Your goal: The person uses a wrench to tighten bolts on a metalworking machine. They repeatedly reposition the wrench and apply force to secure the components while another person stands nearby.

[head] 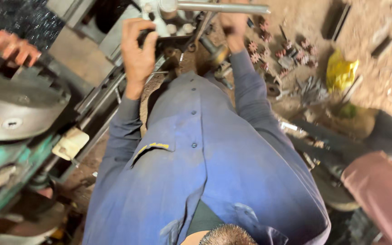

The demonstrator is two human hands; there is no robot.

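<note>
While left hand (137,50) grips machine part (162,27), steel bar (223,7) lies beyond.

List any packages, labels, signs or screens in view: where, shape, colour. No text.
Yellow bag: crumpled plastic, on the dirt floor at upper right, beside scattered small metal parts.
Cream container: boxy, pale, at the machine's edge, left of the blue sleeve.
Yellow pocket patch: thin strip on the blue shirt.
No signs or screens.

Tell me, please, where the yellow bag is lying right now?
In the head view, the yellow bag lies on the dirt floor at the upper right, just right of the scattered small gears and metal scraps.
</note>
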